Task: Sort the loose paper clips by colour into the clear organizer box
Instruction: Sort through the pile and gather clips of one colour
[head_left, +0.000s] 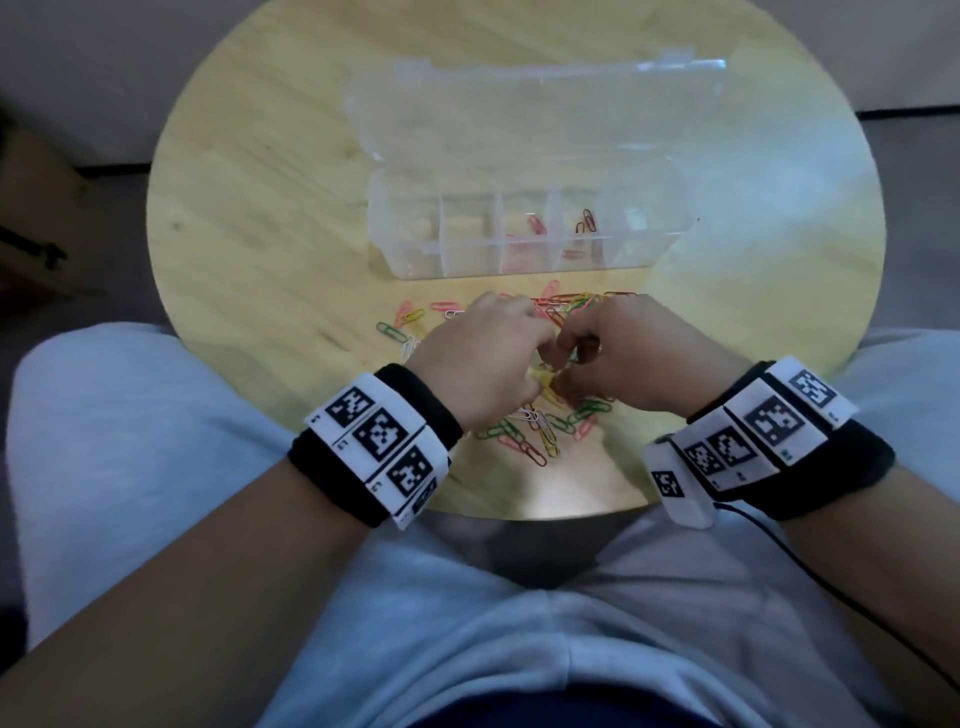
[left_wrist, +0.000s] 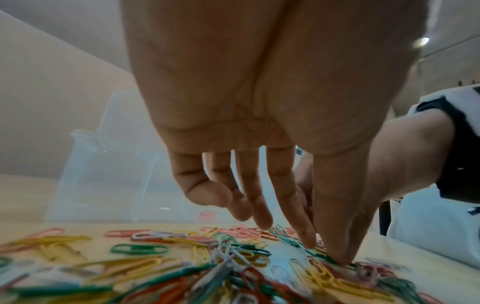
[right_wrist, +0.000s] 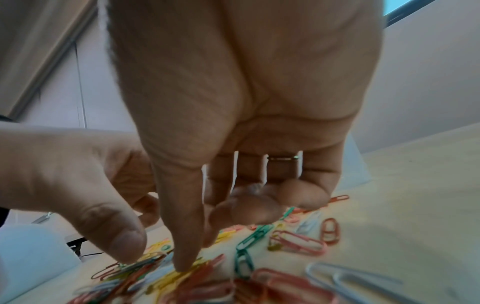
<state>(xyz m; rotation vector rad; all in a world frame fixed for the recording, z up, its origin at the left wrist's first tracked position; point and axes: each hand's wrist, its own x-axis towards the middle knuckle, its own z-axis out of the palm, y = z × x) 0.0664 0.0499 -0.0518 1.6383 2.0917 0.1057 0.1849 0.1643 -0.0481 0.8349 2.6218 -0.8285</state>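
Observation:
A pile of loose coloured paper clips (head_left: 540, 434) lies on the round wooden table (head_left: 260, 208), in front of the clear organizer box (head_left: 467, 260). Both hands work over the pile, almost touching. My left hand (head_left: 535, 364) reaches down with fairly straight fingers, and its thumb tip (left_wrist: 342, 260) presses on the clips (left_wrist: 207, 257). My right hand (head_left: 563, 376) has its outer fingers curled. Its thumb (right_wrist: 184, 265) and forefinger pinch at a yellow paper clip (head_left: 543, 376) among the clips (right_wrist: 293, 240). The box holds a few pink clips (head_left: 535, 224) and red clips (head_left: 587, 221) in neighbouring compartments.
The box's clear lid (head_left: 535, 114) stands open behind it, towards the far edge of the table. Stray clips (head_left: 400, 322) lie to the left of the hands. My knees in grey shorts (head_left: 156, 415) flank the near table edge.

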